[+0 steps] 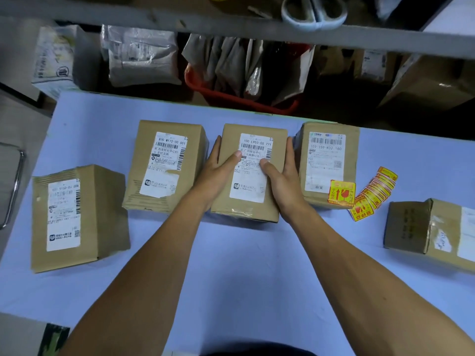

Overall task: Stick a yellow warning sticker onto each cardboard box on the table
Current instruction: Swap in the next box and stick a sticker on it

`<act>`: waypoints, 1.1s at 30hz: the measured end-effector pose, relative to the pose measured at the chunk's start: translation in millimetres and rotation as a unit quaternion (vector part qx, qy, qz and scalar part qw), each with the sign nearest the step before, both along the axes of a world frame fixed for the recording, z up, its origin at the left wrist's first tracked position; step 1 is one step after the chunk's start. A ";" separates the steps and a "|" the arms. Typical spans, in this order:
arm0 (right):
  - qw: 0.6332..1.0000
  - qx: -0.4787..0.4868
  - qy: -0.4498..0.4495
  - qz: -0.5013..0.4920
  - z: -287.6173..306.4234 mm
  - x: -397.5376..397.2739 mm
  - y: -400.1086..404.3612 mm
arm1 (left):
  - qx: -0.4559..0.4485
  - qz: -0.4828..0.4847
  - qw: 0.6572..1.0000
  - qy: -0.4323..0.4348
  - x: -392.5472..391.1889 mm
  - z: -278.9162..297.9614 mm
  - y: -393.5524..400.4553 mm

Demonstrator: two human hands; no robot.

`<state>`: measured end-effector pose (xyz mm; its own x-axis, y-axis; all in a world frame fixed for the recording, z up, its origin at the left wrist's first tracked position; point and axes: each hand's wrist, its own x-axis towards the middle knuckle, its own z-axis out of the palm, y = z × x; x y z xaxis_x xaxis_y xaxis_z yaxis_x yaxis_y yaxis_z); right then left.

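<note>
Middle box (250,173) clasped between left hand (218,173), right hand (280,178), stickers (372,194) right

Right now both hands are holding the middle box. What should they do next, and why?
Probably let go with the right hand and reach for the sticker strip lying just right of it. The middle box shows no yellow sticker yet, while the box beside it already has one.

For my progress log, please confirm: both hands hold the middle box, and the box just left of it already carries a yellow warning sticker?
Not quite. The head view shows the yellow warning sticker on the box to the right, not the left one. The left hand and right hand do hold the middle box.
</note>
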<state>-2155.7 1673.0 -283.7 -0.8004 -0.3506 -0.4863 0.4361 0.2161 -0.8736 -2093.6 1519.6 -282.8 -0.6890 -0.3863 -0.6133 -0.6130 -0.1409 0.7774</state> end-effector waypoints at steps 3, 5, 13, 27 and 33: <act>1.000 -0.007 -0.007 0.004 1.2 -0.9 -0.5 | 0.011 0.007 1.000 0.005 -1.1 3.0 1.4; 1.000 -0.016 -0.009 0.013 3.2 -0.9 0.9 | 0.008 0.018 1.000 0.010 0.7 8.5 5.0; 0.996 -0.054 0.053 0.044 47.8 41.4 24.9 | 0.020 0.073 0.992 0.101 52.7 51.9 32.6; 0.999 -0.001 0.025 0.036 38.7 155.9 157.0 | 0.047 0.063 0.996 0.053 161.5 28.5 161.2; 0.999 0.045 -0.004 0.028 16.3 164.8 191.4 | 0.049 0.051 0.997 0.022 168.5 7.6 195.6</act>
